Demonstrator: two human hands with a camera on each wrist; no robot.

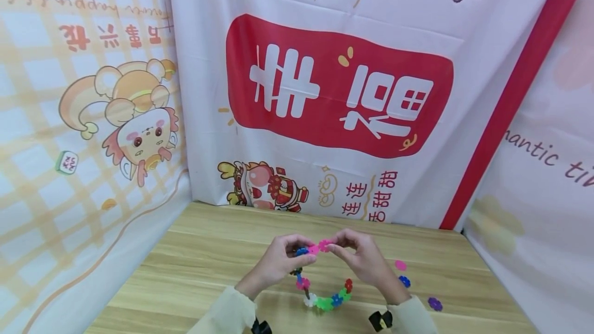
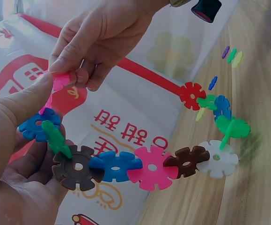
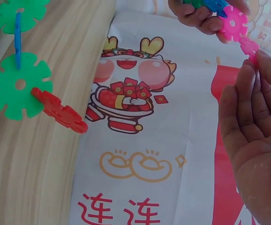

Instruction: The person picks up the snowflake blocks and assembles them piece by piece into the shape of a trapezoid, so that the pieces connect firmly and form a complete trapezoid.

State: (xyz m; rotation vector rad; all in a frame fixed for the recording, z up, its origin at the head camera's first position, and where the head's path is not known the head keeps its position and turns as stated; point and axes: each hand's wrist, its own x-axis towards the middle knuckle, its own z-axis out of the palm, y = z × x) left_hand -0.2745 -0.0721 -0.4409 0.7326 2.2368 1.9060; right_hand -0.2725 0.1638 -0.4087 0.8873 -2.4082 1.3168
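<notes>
Both hands hold up one end of a curved chain of slotted plastic snowflake discs. My left hand (image 1: pixel 276 262) grips the chain by a pink snowflake disc (image 3: pixel 234 23), with a blue disc (image 2: pixel 39 124) beside its fingers. Between thumb and fingertips, my right hand (image 1: pixel 366 259) pinches the end pink snowflake disc (image 3: pixel 250 48), which meets the first pink one edge to edge. How deep their slots interlock I cannot tell. From the left hand the chain hangs through brown, blue, pink and white discs (image 2: pixel 217 158), then curves past green ones to a free red disc (image 2: pixel 192 96).
Loose discs lie on the wooden table (image 1: pixel 209 241) right of the right forearm: pink (image 1: pixel 400 265), blue (image 1: pixel 405 281) and purple (image 1: pixel 435 303). A printed cloth (image 1: pixel 278 184) hangs behind the table, with more cloth at both sides.
</notes>
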